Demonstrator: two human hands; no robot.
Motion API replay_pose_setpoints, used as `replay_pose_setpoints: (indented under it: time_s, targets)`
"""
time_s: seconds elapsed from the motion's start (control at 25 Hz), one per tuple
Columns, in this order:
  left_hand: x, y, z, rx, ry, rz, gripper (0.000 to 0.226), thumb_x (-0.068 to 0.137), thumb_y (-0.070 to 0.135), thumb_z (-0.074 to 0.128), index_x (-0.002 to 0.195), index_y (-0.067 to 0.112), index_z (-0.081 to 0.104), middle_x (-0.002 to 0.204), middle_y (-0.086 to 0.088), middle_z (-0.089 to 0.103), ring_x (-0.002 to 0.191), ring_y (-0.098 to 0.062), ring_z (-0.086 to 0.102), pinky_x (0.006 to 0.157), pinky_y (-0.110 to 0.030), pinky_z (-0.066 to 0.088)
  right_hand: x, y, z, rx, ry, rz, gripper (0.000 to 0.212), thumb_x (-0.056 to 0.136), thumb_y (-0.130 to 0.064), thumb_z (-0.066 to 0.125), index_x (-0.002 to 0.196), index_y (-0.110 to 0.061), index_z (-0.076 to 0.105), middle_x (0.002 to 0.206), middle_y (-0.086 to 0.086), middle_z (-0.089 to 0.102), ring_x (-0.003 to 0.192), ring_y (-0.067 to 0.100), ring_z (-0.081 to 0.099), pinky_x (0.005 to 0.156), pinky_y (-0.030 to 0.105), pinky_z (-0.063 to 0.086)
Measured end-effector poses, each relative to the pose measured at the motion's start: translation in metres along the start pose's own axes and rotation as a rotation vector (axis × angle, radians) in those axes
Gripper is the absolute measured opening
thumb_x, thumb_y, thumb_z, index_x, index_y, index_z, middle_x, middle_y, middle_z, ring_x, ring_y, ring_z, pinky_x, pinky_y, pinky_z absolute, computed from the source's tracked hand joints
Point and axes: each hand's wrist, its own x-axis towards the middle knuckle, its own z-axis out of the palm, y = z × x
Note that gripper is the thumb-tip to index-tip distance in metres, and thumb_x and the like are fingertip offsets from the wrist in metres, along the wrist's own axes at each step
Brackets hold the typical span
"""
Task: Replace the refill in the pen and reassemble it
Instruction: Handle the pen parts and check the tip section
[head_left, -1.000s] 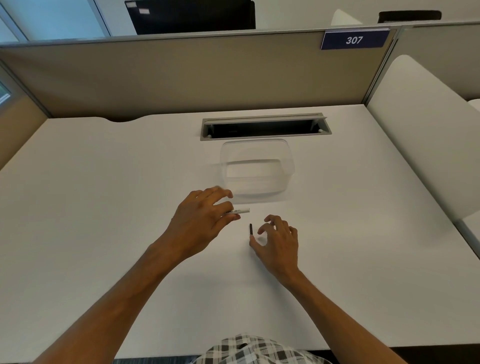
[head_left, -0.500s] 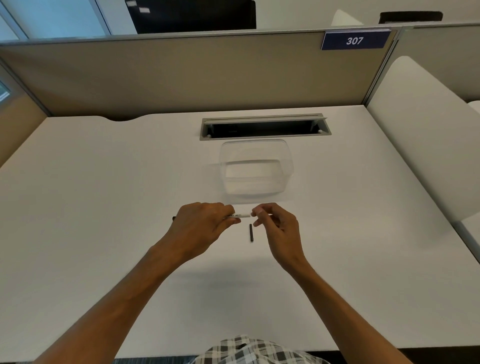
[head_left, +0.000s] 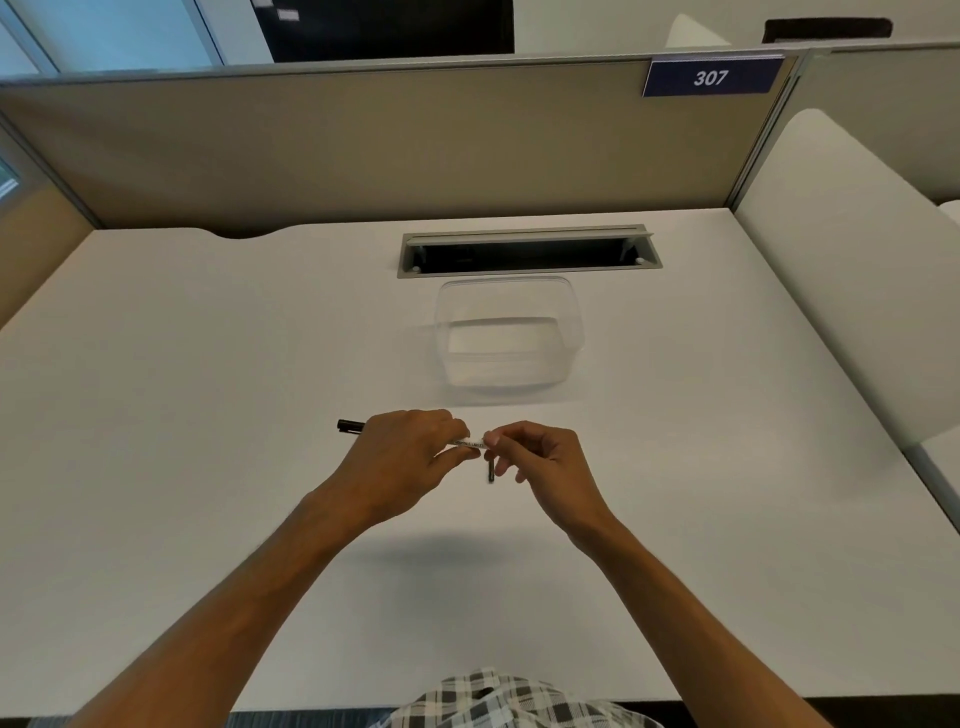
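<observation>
A white pen (head_left: 469, 443) with a black cap end (head_left: 350, 426) lies level in my left hand (head_left: 405, 457), a little above the white desk (head_left: 208, 415). The black end sticks out to the left of the fist. My right hand (head_left: 545, 462) pinches the pen's right tip with thumb and forefinger. A small black pen piece (head_left: 490, 472) lies on the desk just below the two hands, partly hidden by my right fingers.
A clear plastic container (head_left: 506, 338) stands behind the hands. Beyond it is a grey cable slot (head_left: 527, 252) in the desk. A beige partition (head_left: 363, 140) closes the back, and a white panel (head_left: 852, 270) the right side.
My right hand rose from the desk beside the black piece and took hold of the pen's right tip. My left hand lifted the pen slightly and drew it toward me.
</observation>
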Motion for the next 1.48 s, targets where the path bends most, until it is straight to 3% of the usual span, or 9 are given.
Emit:
replay_pose_setpoints:
  time_s: [0.28, 0.48, 0.64, 0.72, 0.84, 0.96, 1.16, 1.32, 1.48]
  targets:
    - [0.001, -0.021, -0.017, -0.123, -0.073, -0.033, 0.018, 0.089, 0.033, 0.064, 0.104, 0.026, 0.071, 0.087, 0.015, 0.065, 0.072, -0.005, 0.054, 0.063, -0.026, 0.044, 0.004, 0.005, -0.013, -0.154, -0.052, -0.021, 0.011, 0.09, -0.019, 0.067, 0.089, -0.012, 0.076, 0.083, 0.001, 0.075, 0.071, 0.003, 0.066, 0.06, 0.01, 0.043]
    - [0.004, -0.024, -0.016, -0.065, -0.184, -0.029, 0.02, 0.091, 0.033, 0.061, 0.108, 0.028, 0.071, 0.088, 0.013, 0.066, 0.074, -0.006, 0.053, 0.063, -0.023, 0.041, 0.015, 0.001, -0.006, -0.612, -0.171, -0.145, 0.018, 0.084, -0.043, 0.071, 0.096, -0.029, 0.075, 0.096, -0.013, 0.069, 0.092, 0.005, 0.059, 0.076, 0.023, 0.045]
    - [0.007, -0.023, -0.012, -0.008, -0.218, -0.009, 0.022, 0.093, 0.033, 0.056, 0.109, 0.029, 0.07, 0.091, 0.012, 0.066, 0.079, -0.008, 0.055, 0.068, -0.026, 0.044, 0.024, -0.002, 0.009, -0.905, -0.173, -0.292, 0.026, 0.088, -0.045, 0.066, 0.105, -0.028, 0.074, 0.098, -0.009, 0.064, 0.084, 0.007, 0.047, 0.068, 0.028, 0.039]
    - [0.008, -0.025, -0.008, 0.049, -0.198, -0.006, 0.024, 0.093, 0.034, 0.057, 0.113, 0.027, 0.068, 0.103, 0.01, 0.066, 0.094, -0.014, 0.057, 0.082, -0.026, 0.041, 0.028, 0.002, 0.015, -0.895, -0.14, -0.261, 0.025, 0.089, -0.045, 0.065, 0.104, -0.028, 0.075, 0.094, -0.009, 0.064, 0.078, 0.007, 0.048, 0.061, 0.025, 0.034]
    - [0.004, -0.032, -0.007, 0.126, -0.08, 0.058, 0.039, 0.087, 0.035, 0.065, 0.124, 0.023, 0.061, 0.128, 0.002, 0.06, 0.117, -0.022, 0.052, 0.104, -0.035, 0.031, 0.033, 0.011, 0.018, -0.812, -0.075, -0.153, 0.026, 0.085, -0.047, 0.069, 0.099, -0.027, 0.076, 0.089, -0.008, 0.07, 0.076, 0.013, 0.06, 0.064, 0.029, 0.045]
    - [0.001, -0.039, -0.01, 0.091, 0.108, 0.09, 0.051, 0.086, 0.035, 0.065, 0.133, 0.018, 0.054, 0.139, -0.007, 0.051, 0.128, -0.026, 0.046, 0.107, -0.044, 0.032, 0.037, 0.023, 0.017, -0.648, -0.034, -0.052, 0.023, 0.078, -0.045, 0.076, 0.089, -0.025, 0.077, 0.078, -0.007, 0.074, 0.069, 0.011, 0.066, 0.07, 0.036, 0.056]
    - [-0.012, -0.048, 0.009, -0.088, 0.402, -0.15, 0.043, 0.092, 0.036, 0.052, 0.129, 0.013, 0.056, 0.133, -0.007, 0.057, 0.122, -0.023, 0.052, 0.099, -0.037, 0.044, 0.042, 0.038, 0.019, -0.435, 0.045, 0.012, 0.017, 0.073, -0.032, 0.081, 0.083, -0.018, 0.078, 0.077, -0.004, 0.077, 0.069, 0.01, 0.071, 0.07, 0.039, 0.061]
    - [-0.035, -0.074, 0.049, -0.046, 0.307, -0.272, 0.051, 0.092, 0.049, 0.042, 0.124, 0.013, 0.059, 0.128, -0.006, 0.061, 0.118, -0.025, 0.057, 0.095, -0.037, 0.046, 0.045, 0.041, 0.022, -0.334, 0.055, 0.028, 0.006, 0.074, -0.02, 0.08, 0.078, -0.018, 0.076, 0.074, -0.001, 0.077, 0.067, 0.009, 0.071, 0.065, 0.031, 0.055]
    - [-0.056, -0.096, 0.088, 0.015, 0.074, -0.423, 0.075, 0.087, 0.067, 0.025, 0.138, 0.016, 0.047, 0.146, -0.008, 0.044, 0.135, -0.028, 0.039, 0.108, -0.047, 0.031, 0.047, 0.043, 0.026, -0.383, 0.04, -0.055, 0.008, 0.079, -0.019, 0.078, 0.084, -0.013, 0.076, 0.078, -0.002, 0.078, 0.075, 0.007, 0.074, 0.066, 0.024, 0.053]
